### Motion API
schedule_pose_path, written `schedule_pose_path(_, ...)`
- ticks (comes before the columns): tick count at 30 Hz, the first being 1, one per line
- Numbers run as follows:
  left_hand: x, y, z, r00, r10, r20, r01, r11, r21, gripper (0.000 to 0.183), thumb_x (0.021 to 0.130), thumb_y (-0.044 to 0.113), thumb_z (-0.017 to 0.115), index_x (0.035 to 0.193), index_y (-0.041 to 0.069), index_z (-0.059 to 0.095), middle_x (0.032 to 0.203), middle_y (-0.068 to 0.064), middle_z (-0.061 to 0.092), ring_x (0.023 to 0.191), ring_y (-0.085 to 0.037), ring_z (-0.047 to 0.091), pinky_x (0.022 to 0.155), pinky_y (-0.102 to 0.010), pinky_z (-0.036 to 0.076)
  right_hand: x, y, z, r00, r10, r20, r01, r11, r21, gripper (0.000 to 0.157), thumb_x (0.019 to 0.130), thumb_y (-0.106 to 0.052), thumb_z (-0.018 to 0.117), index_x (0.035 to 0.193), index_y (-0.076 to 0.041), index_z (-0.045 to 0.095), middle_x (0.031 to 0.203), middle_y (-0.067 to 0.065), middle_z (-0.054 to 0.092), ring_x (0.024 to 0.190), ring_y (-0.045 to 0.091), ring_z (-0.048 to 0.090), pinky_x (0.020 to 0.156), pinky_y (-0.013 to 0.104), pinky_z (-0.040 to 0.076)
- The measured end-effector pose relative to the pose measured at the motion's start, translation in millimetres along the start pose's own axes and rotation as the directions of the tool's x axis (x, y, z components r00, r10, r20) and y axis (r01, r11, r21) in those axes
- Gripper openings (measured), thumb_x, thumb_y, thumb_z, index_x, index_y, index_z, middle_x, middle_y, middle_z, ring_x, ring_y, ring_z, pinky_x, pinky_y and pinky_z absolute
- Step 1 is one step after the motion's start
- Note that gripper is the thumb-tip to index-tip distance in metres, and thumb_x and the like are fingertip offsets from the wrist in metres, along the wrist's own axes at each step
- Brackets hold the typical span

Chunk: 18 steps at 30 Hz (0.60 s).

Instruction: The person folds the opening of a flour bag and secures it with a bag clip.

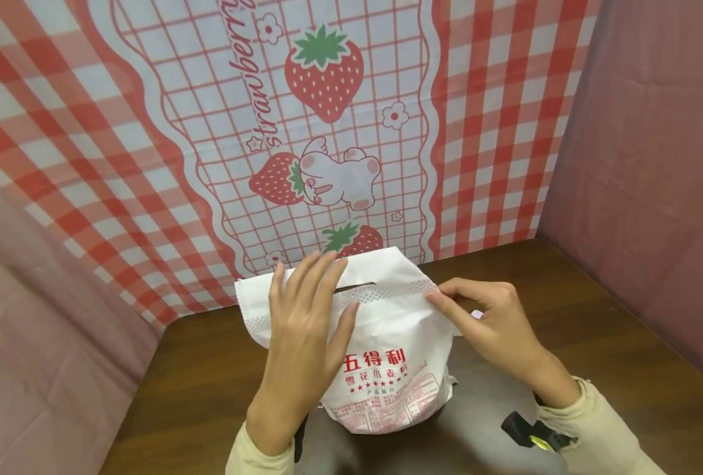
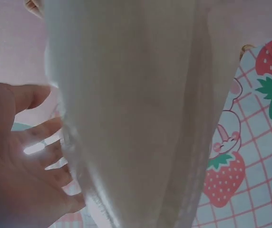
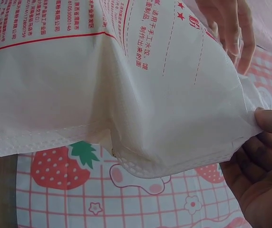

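Observation:
A white flour bag [image 1: 399, 330] printed with red characters stands in front of me, its top flap carrying a slot handle. My left hand [image 1: 301, 330] lies against the bag's upper left front, fingers straight and spread, thumb near the slot. In the left wrist view the left hand's fingertips [image 2: 55, 152] meet the edge of the bag [image 2: 126, 104]. With thumb and forefinger my right hand [image 1: 494, 323] pinches the bag's upper right edge. The right wrist view shows that right hand [image 3: 264, 175] gripping a corner of the bag [image 3: 183, 109]. What the bag contains is hidden.
A grey mat [image 1: 488, 409] lies under the bag on a dark wooden table [image 1: 612, 356]. Behind hangs a red-checked cloth with strawberries [image 1: 328, 79]. Pink curtains [image 1: 642, 132] flank both sides. A small white object [image 1: 477, 315] shows beside the right hand.

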<state>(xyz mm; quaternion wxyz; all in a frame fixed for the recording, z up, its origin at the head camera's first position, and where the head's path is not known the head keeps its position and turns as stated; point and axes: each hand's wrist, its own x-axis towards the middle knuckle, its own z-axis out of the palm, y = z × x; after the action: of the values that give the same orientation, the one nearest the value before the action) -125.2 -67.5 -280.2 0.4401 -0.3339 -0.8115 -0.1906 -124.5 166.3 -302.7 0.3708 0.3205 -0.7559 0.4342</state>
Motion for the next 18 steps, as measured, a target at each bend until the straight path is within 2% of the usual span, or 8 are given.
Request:
schedule_pose_path(6, -5.1, -0.1, 4.8, 0.995, 0.007, -0.098, -0.008, 1.000, -0.005, 0.040, 0.083, 0.016, 0.058, 0.120, 0.004, 0.052, 0.121, -0.008, 0.054, 0.113, -0.028, 0.046, 0.103, -0.055, 0.014, 4, -10, 1.5, 1.000, -0.009, 0.018, 0.009, 1.000, 0.012, 0.015, 0.071, 0.007, 0.068, 0.078, -0.006, 0.067, 0.071, 0.001, 0.065, 0.062, 0.005, 0.055, 0.056, 0.013, 0.042)
schedule_pose_path(15, -1.6, 0.1, -1.0, 0.983, 0.061, -0.175, -0.059, 0.998, 0.018, 0.032, 0.082, 0.012, 0.060, 0.113, 0.002, 0.057, 0.117, -0.008, 0.056, 0.106, -0.029, 0.050, 0.100, -0.057, 0.019, 7, -15, 1.7, 0.999, 0.016, 0.040, -0.015, 1.000, -0.006, 0.015, 0.072, 0.007, 0.067, 0.080, -0.007, 0.066, 0.072, 0.000, 0.064, 0.062, 0.005, 0.053, 0.058, 0.014, 0.041)
schedule_pose_path(18, -1.2, -0.5, -2.6, 0.981, 0.064, -0.181, -0.063, 0.998, 0.011, 0.031, 0.083, 0.012, 0.059, 0.112, 0.002, 0.058, 0.117, -0.009, 0.057, 0.105, -0.028, 0.050, 0.099, -0.056, 0.020, 6, -15, 1.6, 0.998, 0.022, 0.053, -0.021, 1.000, -0.011, 0.014, 0.074, 0.005, 0.067, 0.081, -0.007, 0.066, 0.072, 0.000, 0.064, 0.063, 0.005, 0.053, 0.058, 0.014, 0.041)
